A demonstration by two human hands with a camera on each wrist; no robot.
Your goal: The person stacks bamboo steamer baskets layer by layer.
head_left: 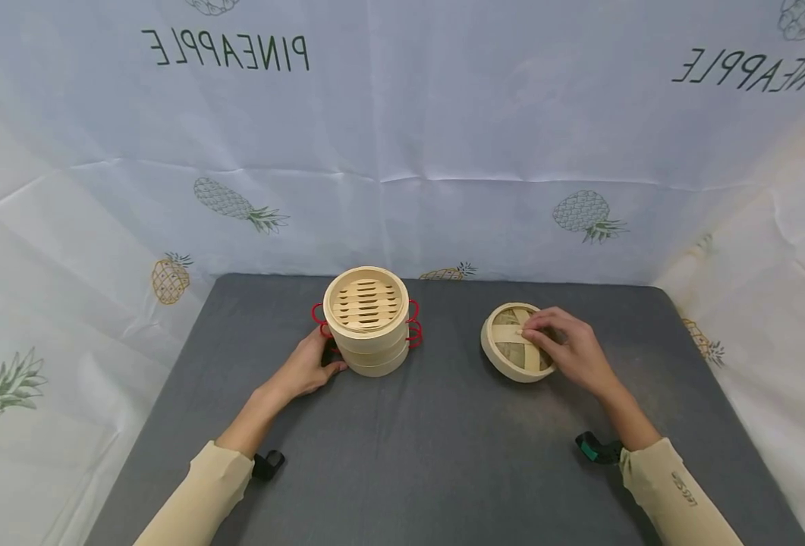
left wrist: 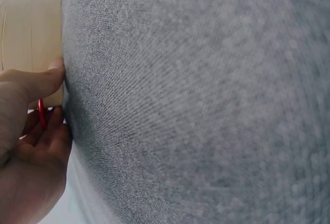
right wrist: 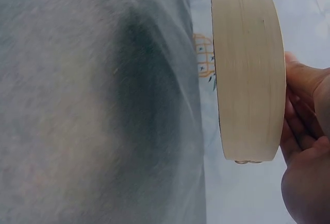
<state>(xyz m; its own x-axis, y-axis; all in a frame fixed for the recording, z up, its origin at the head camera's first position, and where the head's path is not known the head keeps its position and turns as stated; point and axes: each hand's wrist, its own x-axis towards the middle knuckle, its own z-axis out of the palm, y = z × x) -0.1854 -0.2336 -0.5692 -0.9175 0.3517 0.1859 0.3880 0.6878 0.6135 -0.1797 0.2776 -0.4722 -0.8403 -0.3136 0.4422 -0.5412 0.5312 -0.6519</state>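
Note:
A stack of bamboo steamer baskets [head_left: 372, 356] stands upright near the far edge of the table, red loop handles on both sides. The slatted floor of its top basket faces up, uncovered. My left hand [head_left: 309, 365] holds the stack low on its left side; in the left wrist view the thumb [left wrist: 44, 82] presses the bamboo wall and the fingers curl around by a red handle [left wrist: 42, 113]. To the right, my right hand [head_left: 573, 350] pinches the top of the round bamboo lid [head_left: 511, 353]. In the right wrist view the lid [right wrist: 250, 72] hangs above the table, its shadow below.
The dark grey table [head_left: 402, 462] ends at a white cloth [head_left: 402, 136] printed with pineapples, which rises behind it and on both sides. A black strap device [head_left: 599, 449] sits at my right wrist and another [head_left: 268, 465] at my left.

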